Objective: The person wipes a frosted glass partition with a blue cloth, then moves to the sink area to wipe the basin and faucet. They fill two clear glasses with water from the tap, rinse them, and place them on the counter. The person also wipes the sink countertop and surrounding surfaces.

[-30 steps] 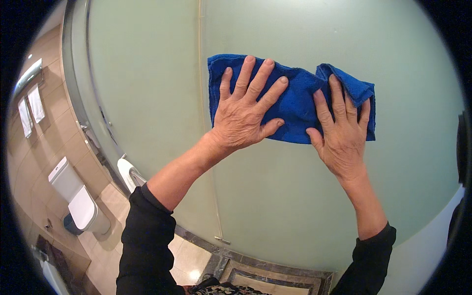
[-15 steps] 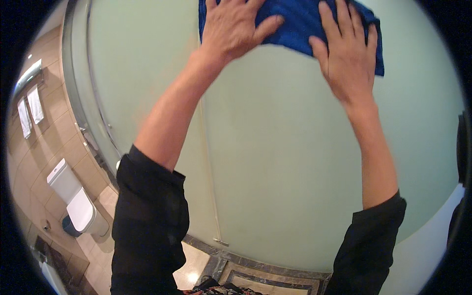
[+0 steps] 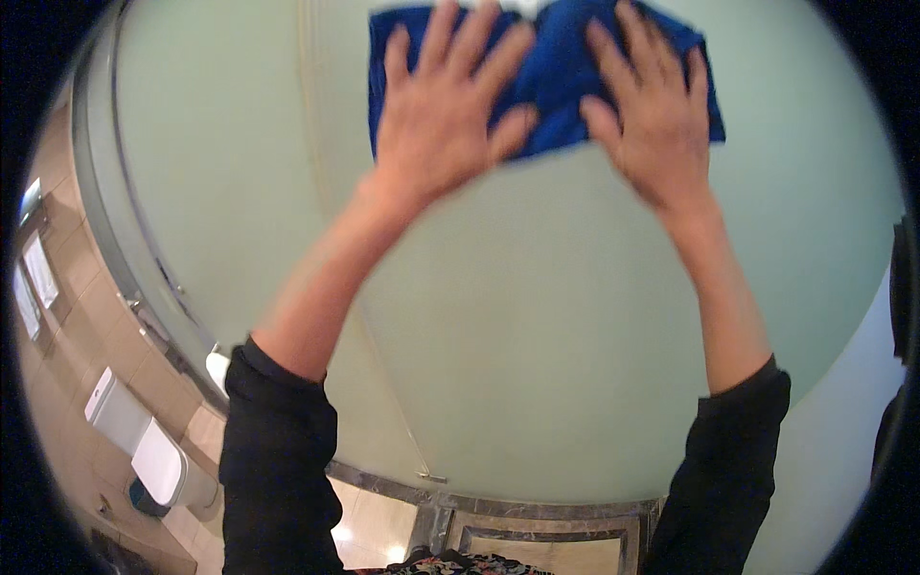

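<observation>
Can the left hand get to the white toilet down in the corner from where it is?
Probably not. The left hand is stretched high, pressed flat on the blue cloth against the frosted glass panel. The toilet sits far below on the other side of the glass panel.

Black long sleeves pushed up both forearms, hands bare.

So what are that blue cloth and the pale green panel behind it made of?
The blue cloth looks like soft microfibre or terry: matte, bunched into folds under both hands. The pale green panel seems to be frosted glass: smooth, even, translucent, with a faint vertical seam.
</observation>
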The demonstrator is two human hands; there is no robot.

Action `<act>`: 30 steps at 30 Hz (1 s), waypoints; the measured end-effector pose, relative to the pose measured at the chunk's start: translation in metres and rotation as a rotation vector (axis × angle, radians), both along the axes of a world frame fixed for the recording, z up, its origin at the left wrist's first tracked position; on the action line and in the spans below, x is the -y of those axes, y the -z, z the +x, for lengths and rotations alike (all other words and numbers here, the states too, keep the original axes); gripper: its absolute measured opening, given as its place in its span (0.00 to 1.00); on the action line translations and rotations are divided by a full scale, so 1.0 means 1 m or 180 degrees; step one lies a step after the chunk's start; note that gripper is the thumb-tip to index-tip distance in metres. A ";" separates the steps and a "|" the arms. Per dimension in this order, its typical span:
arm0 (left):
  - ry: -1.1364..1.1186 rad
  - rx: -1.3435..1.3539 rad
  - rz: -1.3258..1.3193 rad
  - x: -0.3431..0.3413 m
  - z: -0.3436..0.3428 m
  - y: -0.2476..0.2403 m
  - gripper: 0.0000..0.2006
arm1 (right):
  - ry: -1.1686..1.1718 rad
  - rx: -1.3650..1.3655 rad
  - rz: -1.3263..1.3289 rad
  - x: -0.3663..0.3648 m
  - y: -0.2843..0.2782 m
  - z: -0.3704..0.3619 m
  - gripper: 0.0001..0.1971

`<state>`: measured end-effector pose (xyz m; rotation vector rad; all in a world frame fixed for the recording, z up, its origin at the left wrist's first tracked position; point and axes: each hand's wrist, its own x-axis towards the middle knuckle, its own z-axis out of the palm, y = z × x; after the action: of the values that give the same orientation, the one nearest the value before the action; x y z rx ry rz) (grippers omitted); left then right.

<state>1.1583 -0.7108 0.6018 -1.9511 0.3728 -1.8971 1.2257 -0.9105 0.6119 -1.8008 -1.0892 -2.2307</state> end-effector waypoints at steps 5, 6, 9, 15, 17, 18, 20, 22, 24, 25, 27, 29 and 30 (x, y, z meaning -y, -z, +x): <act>-0.0249 0.0198 -0.0417 0.029 0.002 -0.073 0.33 | 0.0503 0.0021 0.0522 0.021 -0.044 -0.005 0.29; -0.0291 0.0186 -0.0426 0.032 0.000 -0.071 0.33 | 0.0291 0.0041 0.0581 0.021 -0.034 -0.002 0.28; 0.0117 0.0193 -0.0149 0.038 0.011 -0.016 0.32 | 0.0107 0.0001 0.0505 0.030 0.012 0.005 0.29; 0.0185 -0.0726 -0.0104 0.061 -0.001 0.068 0.32 | 0.0024 -0.0537 -0.0078 0.051 0.062 -0.001 0.32; 0.0252 -0.0579 0.0028 0.058 0.008 0.050 0.32 | 0.0044 -0.0449 -0.0214 0.054 0.043 0.004 0.32; 0.0249 -0.0414 0.0102 0.061 0.013 0.024 0.31 | 0.0206 -0.0221 -0.0099 0.059 0.022 0.009 0.31; 0.0133 0.0091 0.0286 0.064 0.024 -0.042 0.33 | 0.0101 0.0269 0.0315 0.067 -0.029 0.025 0.30; -0.0155 0.0009 -0.0070 0.075 0.016 -0.101 0.33 | 0.0399 0.0250 0.0590 0.074 -0.070 0.023 0.28; -0.0108 0.0246 -0.0136 0.076 0.019 -0.127 0.33 | 0.0425 0.0213 0.0729 0.075 -0.083 0.014 0.28; -0.0122 0.0286 -0.0133 0.078 0.020 -0.128 0.33 | 0.0410 0.0237 0.0738 0.076 -0.083 0.014 0.28; -0.0100 0.0241 -0.0219 0.088 0.023 -0.107 0.33 | 0.0471 0.0189 0.0731 0.084 -0.071 0.019 0.28; -0.0112 0.0224 -0.0206 0.093 0.027 -0.073 0.33 | 0.0576 0.0083 0.0692 0.091 -0.047 0.020 0.28; -0.0108 0.0108 -0.0215 0.096 0.024 -0.057 0.33 | 0.0478 0.0120 0.0634 0.094 -0.034 0.022 0.28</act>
<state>1.1826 -0.8069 0.6590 -1.9526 0.2675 -1.9422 1.2473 -1.0040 0.6462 -1.8183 -0.7277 -2.3680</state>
